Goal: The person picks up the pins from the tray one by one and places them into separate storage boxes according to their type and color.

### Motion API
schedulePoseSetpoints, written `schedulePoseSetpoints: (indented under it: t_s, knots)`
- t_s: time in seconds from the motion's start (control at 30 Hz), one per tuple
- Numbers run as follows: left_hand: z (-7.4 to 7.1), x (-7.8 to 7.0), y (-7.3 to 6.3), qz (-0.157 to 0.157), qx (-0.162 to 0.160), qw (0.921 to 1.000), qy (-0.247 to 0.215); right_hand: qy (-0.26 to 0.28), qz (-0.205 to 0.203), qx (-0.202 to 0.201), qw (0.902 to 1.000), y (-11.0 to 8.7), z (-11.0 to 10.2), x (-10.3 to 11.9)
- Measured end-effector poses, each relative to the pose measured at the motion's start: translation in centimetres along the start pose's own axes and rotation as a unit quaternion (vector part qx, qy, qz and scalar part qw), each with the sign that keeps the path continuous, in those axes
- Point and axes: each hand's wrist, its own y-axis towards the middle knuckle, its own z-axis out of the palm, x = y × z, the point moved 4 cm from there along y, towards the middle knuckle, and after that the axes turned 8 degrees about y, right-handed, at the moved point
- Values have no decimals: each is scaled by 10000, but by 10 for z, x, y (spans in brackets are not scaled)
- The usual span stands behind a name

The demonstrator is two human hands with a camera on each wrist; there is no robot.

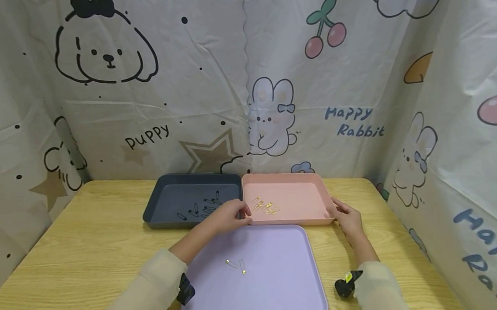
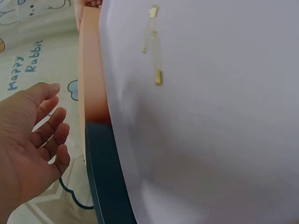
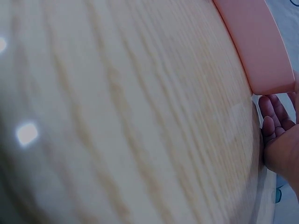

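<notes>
My left hand (image 1: 229, 216) hovers over the near edges where the dark grey tray and pink tray meet. Its fingers curl loosely, and I see nothing held in the left wrist view. Several black safety pins (image 1: 194, 210) lie in the dark grey tray (image 1: 166, 186). A cluster of gold safety pins (image 1: 269, 207) lies in the left part of the pink tray (image 1: 291, 185). At that tray's near right corner, my right hand (image 1: 349, 219) holds the rim, partly hidden in the right wrist view. Two gold safety pins (image 1: 242, 267) rest on the lilac tray (image 1: 275, 292).
The wooden table (image 1: 78, 255) carries all three trays, with the lilac one nearest me. Behind and beside it hangs a printed cloth (image 1: 212, 82). Bare wood shows left and right of the trays. A black wrist camera (image 1: 185, 289) sits at my left cuff.
</notes>
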Motion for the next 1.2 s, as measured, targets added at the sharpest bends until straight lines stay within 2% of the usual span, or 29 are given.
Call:
schedulePoseSetpoints:
  t_s: [0.3, 0.63, 0.83, 0.97, 1.2]
  knots:
    - [3, 15, -39, 327, 245, 9987, 297, -2, -11, -57, 10000, 1, -2, -2]
    - [14, 25, -75, 783, 554, 9935, 609, -105, 29, -20, 9999, 1, 0, -3]
    - [19, 30, -85, 748, 516, 9922, 852, -82, 8, -27, 10000, 2, 0, -3]
    - [22, 32, -89, 655, 549, 9930, 821, -107, 10, -3, 9999, 1, 0, -3]
    - [24, 32, -91, 710, 480, 9935, 753, -68, -30, -59, 10000, 0, 0, -1]
